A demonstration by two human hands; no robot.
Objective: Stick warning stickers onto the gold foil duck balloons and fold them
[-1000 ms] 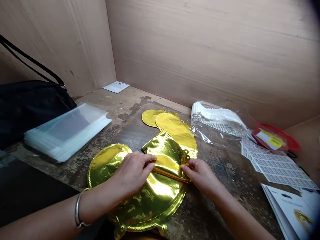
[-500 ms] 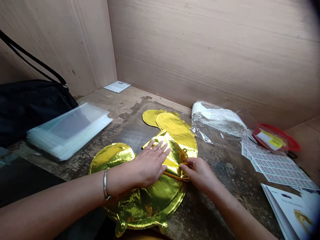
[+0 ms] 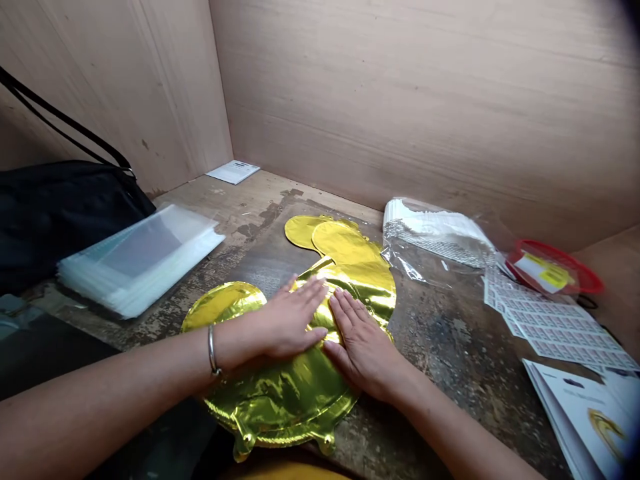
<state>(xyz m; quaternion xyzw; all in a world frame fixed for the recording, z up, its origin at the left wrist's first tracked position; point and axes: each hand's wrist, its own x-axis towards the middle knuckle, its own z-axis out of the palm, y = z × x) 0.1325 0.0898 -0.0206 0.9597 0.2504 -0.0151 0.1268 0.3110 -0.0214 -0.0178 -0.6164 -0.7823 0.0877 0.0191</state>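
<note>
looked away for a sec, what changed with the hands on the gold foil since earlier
The right hand let go of the folded edge of the gold foil balloon and now lies flat on it. The left hand went from pinching to pressing flat, and the fold lies lower. The clear bags and label sheets stayed put.

gap of worn tabletop (image 3: 450, 360) between gold foil balloon (image 3: 365, 287) and sticker sheets (image 3: 555, 330)

Shiny gold foil balloon (image 3: 285, 407), red-rimmed plastic dish (image 3: 580, 277), grey-gridded white label sheets (image 3: 555, 327), black bag (image 3: 60, 220), pale wooden wall (image 3: 400, 100)
</note>
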